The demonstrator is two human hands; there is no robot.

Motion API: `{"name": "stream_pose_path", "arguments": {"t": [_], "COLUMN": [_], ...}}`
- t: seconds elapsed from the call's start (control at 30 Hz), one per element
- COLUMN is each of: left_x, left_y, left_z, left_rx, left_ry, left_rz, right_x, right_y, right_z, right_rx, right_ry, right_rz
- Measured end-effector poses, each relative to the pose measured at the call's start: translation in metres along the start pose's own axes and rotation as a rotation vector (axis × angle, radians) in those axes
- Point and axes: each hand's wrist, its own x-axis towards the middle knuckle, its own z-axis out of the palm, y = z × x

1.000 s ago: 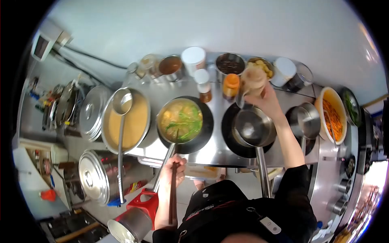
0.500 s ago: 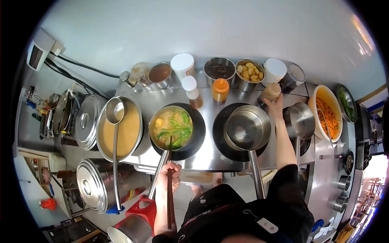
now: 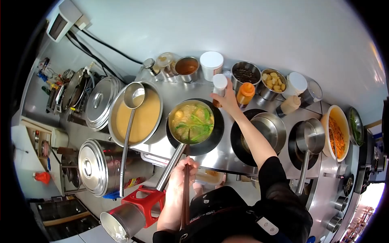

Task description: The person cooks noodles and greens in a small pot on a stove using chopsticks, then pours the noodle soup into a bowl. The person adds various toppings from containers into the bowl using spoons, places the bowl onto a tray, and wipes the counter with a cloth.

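Observation:
My left hand (image 3: 183,172) is closed around a pair of dark chopsticks (image 3: 186,194), whose tips reach into the soup in a saucepan (image 3: 177,135). Greens and yellowish pieces float in the bubbling broth (image 3: 192,121). My right hand (image 3: 227,98) reaches behind that pan, its fingers around a white-capped jar (image 3: 220,82) with reddish-brown contents. To the right of this hand stands an orange squeeze bottle (image 3: 245,95). A beige bottle (image 3: 289,106) is farther right. My right forearm partly hides a second saucepan (image 3: 270,129).
A big bowl of tan broth (image 3: 139,121) with a ladle (image 3: 134,95) across it is at left. Along the wall sit a white tub (image 3: 211,65) and a pot of yellowish chunks (image 3: 274,82). At right are another saucepan (image 3: 311,137) and a tub of orange shreds (image 3: 337,135).
My right hand has let go of the beige bottle, moved left and taken hold of the white-capped jar. My left hand still holds the chopsticks in the soup. The view has shifted and tilted.

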Motion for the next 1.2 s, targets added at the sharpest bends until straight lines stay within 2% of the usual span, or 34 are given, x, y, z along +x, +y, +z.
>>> {"name": "stream_pose_path", "arguments": {"t": [0.03,0.07,0.1,0.17,0.23,0.33,0.43,0.5,0.53,0.57,0.67,0.97,1.1,1.2], "left_x": [0.0,-0.001,-0.003,-0.003,-0.006,-0.01,-0.013,-0.014,-0.014,-0.015,-0.021,-0.029,-0.027,-0.024], "left_y": [0.0,0.0,0.0,0.0,0.003,0.007,0.012,0.014,0.016,0.016,0.018,0.025,0.026,0.027], "left_z": [-0.001,0.0,0.003,-0.005,-0.004,-0.01,-0.015,-0.02,-0.021,-0.021,-0.02,-0.03,-0.029,-0.028], "left_rx": [0.005,0.013,0.021,0.007,0.015,0.021,0.075,0.057,0.071,0.084,0.104,0.084,0.068,0.05], "left_ry": [-0.01,0.02,0.048,0.023,0.008,-0.004,0.041,0.001,-0.003,-0.005,-0.018,-0.058,-0.04,-0.067], "left_rz": [0.001,0.013,0.023,0.027,0.018,0.026,0.023,0.011,-0.001,-0.012,-0.013,-0.009,-0.032,-0.039], "right_x": [0.007,0.009,0.011,0.016,0.01,-0.022,-0.059,-0.078,-0.088,-0.102,-0.129,-0.153,-0.154,-0.138], "right_y": [-0.003,-0.006,-0.009,0.02,0.019,-0.043,-0.072,-0.067,-0.077,-0.062,-0.063,-0.066,-0.079,-0.066], "right_z": [0.006,0.012,0.016,0.019,0.015,-0.006,-0.015,-0.023,-0.019,-0.011,0.007,0.026,0.024,0.012], "right_rx": [0.039,0.023,0.063,-0.017,0.014,0.117,0.141,-0.032,0.016,0.114,-0.085,-0.284,-0.371,-0.201], "right_ry": [-0.016,0.048,0.1,0.091,0.12,0.023,-0.063,-0.336,-0.404,-0.429,-0.479,-0.342,-0.348,-0.232], "right_rz": [-0.036,0.014,-0.034,-0.024,-0.049,-0.07,-0.081,0.124,0.195,0.264,0.283,0.355,0.366,0.19]}}
